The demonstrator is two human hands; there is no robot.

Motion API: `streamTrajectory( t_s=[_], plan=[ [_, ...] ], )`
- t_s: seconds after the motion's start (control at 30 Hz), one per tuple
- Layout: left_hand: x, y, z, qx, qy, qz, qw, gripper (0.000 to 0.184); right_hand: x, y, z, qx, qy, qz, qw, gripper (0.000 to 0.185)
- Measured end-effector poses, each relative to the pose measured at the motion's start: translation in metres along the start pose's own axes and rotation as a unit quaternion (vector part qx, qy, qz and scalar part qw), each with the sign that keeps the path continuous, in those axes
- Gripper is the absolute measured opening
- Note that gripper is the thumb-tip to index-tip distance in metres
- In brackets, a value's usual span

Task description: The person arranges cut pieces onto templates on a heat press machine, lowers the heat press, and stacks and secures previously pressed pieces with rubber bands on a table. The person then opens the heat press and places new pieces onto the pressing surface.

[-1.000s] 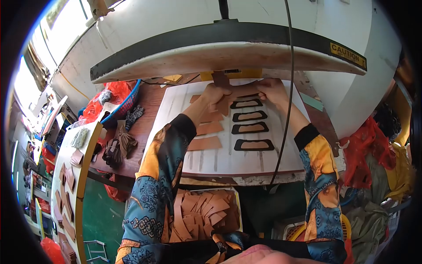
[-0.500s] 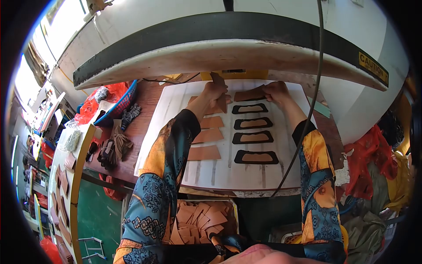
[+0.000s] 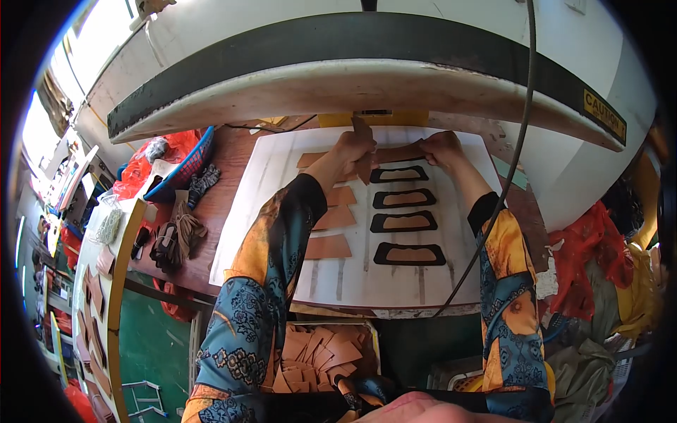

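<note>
Now, left hand [image 3: 352, 149] and right hand [image 3: 443, 149] both pinch brown strips!

Far left, a side board [image 3: 132, 264] carries scattered brown pieces [image 3: 94, 296]. Next comes a blue basket [image 3: 206, 151] with a red bag [image 3: 185, 143] inside it, then a bundle of dark cloth [image 3: 169, 243], all on the reddish wooden surface [image 3: 236, 155].

On to the white board [image 3: 458, 204]! A column of flat brown cards [image 3: 328, 247] runs down its left part, some half hidden by the forearm, spaced apart presumably so each lifts singly. Above them the left hand is curled tight, pinching an upright strip [image 3: 362, 134] on end, perhaps to keep it off the work below. More cut pieces [image 3: 321, 356] heap in the tub [image 3: 376, 345] nearest the body.

Moving right, four black frames [image 3: 409, 254], each with a brown centre, lie in a neat column, likely lined up to stop any overlapping. Just beyond the farthest, a long strip [image 3: 400, 153] lies crosswise, its right end pinched by the right hand, probably to hold it straight. Whether the left fingers touch its other end, I cannot tell.

Overhead hangs a raised plate [image 3: 367, 56], leaving the arms room beneath; a cable [image 3: 522, 127] dangles past the right wrist.
</note>
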State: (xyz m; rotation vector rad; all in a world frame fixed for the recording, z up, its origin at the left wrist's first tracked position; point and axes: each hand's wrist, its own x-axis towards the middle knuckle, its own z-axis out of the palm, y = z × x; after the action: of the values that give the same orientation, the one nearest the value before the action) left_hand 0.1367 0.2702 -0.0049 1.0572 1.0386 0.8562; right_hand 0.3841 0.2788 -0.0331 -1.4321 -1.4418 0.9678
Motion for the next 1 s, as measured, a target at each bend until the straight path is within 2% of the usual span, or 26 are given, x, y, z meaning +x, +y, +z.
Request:
streamTrajectory(
  t_s=[0.03,0.07,0.1,0.13,0.23,0.33,0.43,0.53,0.63,0.73,0.93,1.0],
  plan=[
    [-0.002,0.001,0.002,0.008,0.005,0.002,1.000,0.025,0.001,0.001,-0.001,-0.029,-0.007,0.004,1.000,0.015],
    [-0.003,0.001,0.003,0.016,0.010,0.004,1.000,0.025,-0.001,0.004,-0.002,-0.159,0.032,-0.078,0.984,0.017],
    [-0.003,0.000,0.004,0.022,0.013,0.004,1.000,0.025,-0.008,0.006,-0.002,-0.285,0.070,-0.157,0.943,0.019],
    [-0.003,0.000,0.005,0.029,0.016,0.005,0.999,0.025,-0.013,0.006,-0.002,-0.404,0.106,-0.233,0.878,0.022],
    [0.002,-0.005,0.001,0.041,0.014,0.013,0.999,0.025,-0.021,0.004,0.000,-0.397,0.152,-0.201,0.882,0.033],
    [-0.007,-0.001,-0.007,0.016,-0.036,0.043,0.998,0.026,-0.029,-0.014,0.004,-0.315,0.130,-0.206,0.917,0.035],
    [-0.034,0.006,-0.005,-0.020,-0.113,0.046,0.992,0.028,-0.057,-0.047,0.022,-0.115,0.040,-0.278,0.953,0.033],
    [-0.066,0.009,0.007,-0.015,-0.168,0.045,0.985,0.025,-0.086,-0.077,0.040,-0.117,0.058,-0.357,0.925,0.035],
    [-0.086,0.008,0.018,-0.016,-0.189,0.043,0.981,0.022,-0.090,-0.077,0.044,-0.217,0.057,-0.423,0.878,0.038],
    [-0.094,0.012,0.021,-0.019,-0.191,0.039,0.981,0.021,-0.100,-0.081,0.046,-0.249,0.090,-0.443,0.856,0.039],
    [-0.100,0.017,0.026,0.003,-0.189,0.043,0.981,0.022,-0.112,-0.082,0.042,-0.266,0.105,-0.466,0.837,0.036],
    [-0.099,0.016,0.026,0.018,-0.198,0.050,0.979,0.023,-0.113,-0.083,0.042,-0.218,0.092,-0.420,0.876,0.033]
  ],
)
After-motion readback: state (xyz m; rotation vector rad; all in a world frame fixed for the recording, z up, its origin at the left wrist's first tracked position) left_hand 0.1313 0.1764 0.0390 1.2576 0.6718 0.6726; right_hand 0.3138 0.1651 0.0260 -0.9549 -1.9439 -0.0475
